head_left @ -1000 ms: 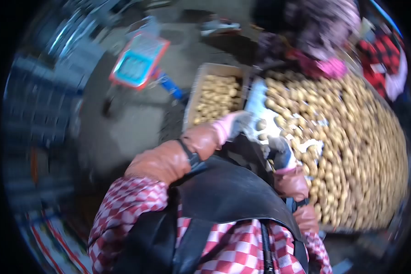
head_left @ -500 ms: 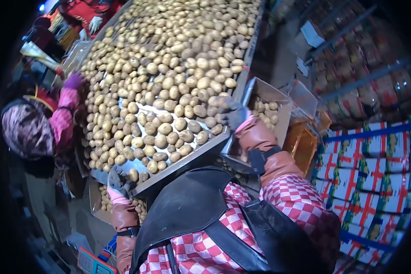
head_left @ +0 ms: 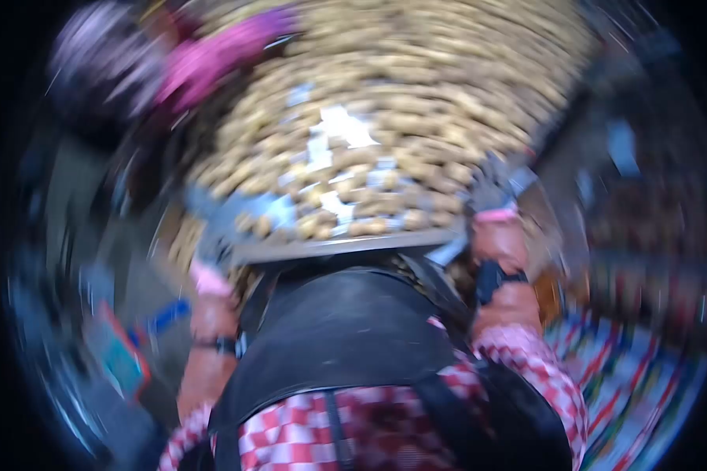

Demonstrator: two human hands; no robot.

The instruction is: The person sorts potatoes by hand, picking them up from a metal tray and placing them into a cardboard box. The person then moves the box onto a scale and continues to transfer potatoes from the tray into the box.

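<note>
Potatoes (head_left: 424, 122) cover a sloping sorting table, smeared by motion, with bright bare patches (head_left: 342, 125) showing between them. My left hand (head_left: 214, 245), in a grey glove with a pink cuff, is at the near left corner of the table; blur hides its fingers. At the right edge, beside the potatoes, is my gloved right hand (head_left: 491, 187). Its fingers point away from me and look stretched out, with nothing visible held. The table's raised near lip (head_left: 346, 248) runs between my hands, close to my dark apron (head_left: 338, 334).
A co-worker's pink sleeve (head_left: 212, 63) reaches over the far left side. Boxes of potatoes stand below both near corners, including the left box (head_left: 165, 228). Stacked printed cartons (head_left: 628, 377) are at the lower right, and a red-and-teal device (head_left: 118, 349) at the lower left.
My view has swung so the table's near lip now lies level across it. My right hand stays by the right edge and my left by the left corner. Fewer potatoes lie near the left corner.
</note>
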